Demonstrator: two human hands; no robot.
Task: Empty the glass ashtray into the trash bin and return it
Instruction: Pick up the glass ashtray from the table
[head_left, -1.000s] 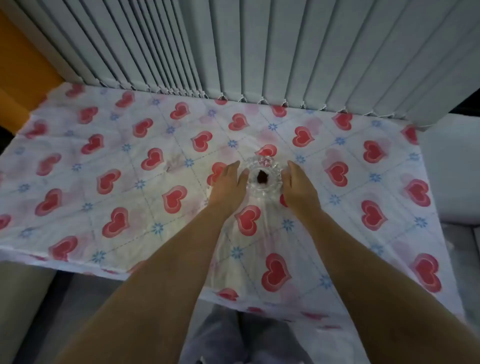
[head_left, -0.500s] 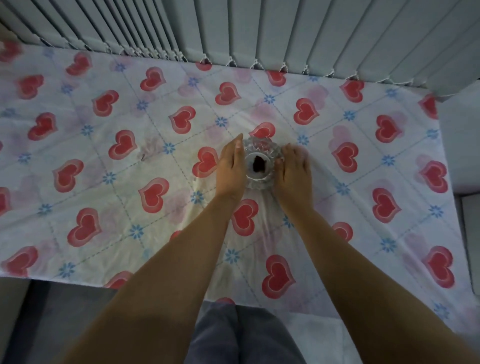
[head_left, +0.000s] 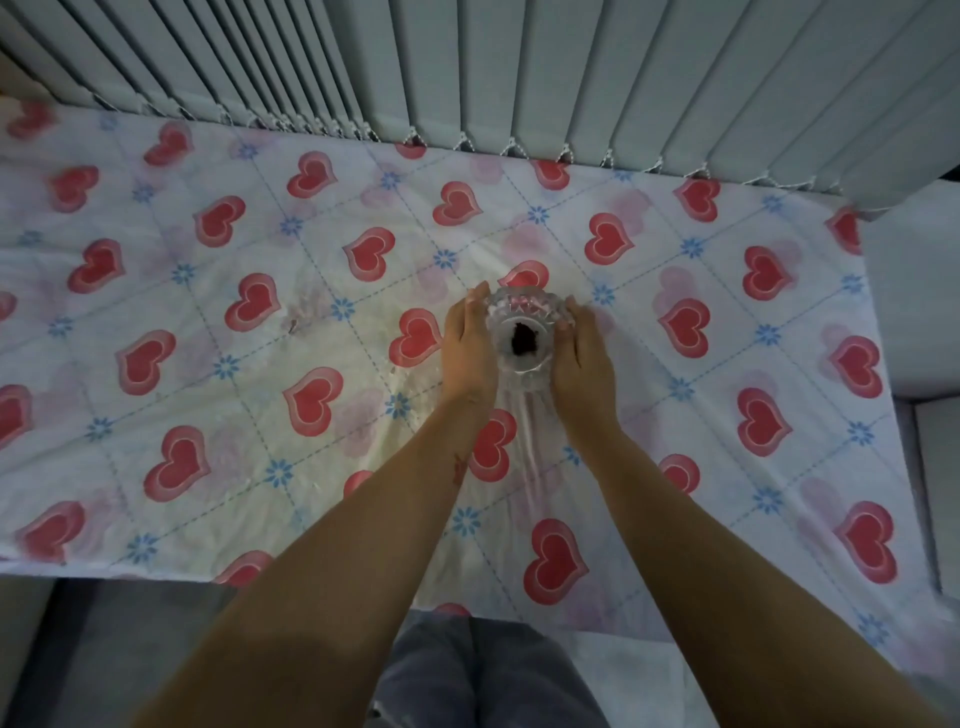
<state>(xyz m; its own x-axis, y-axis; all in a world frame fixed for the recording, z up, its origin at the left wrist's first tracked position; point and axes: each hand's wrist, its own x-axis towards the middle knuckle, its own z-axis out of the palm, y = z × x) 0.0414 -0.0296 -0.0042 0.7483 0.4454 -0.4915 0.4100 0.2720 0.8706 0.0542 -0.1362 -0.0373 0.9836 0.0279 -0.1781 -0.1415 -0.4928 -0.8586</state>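
Note:
A clear cut-glass ashtray (head_left: 523, 317) with a dark lump in its bowl sits in the middle of the table. My left hand (head_left: 467, 348) presses against its left side and my right hand (head_left: 579, 353) against its right side, fingers curled round the rim. Both hands clasp it between them. I cannot tell whether it rests on the cloth or is just lifted off. No trash bin is in view.
The table carries a white cloth with red hearts (head_left: 311, 400). Grey vertical blinds (head_left: 519, 67) hang along its far edge. A pale grey seat (head_left: 914, 312) adjoins the table on the right. My grey-trousered legs (head_left: 488, 675) are below the near edge.
Both hands have closed in from beside the ashtray onto its two sides. The camera has tilted down and moved closer over the table.

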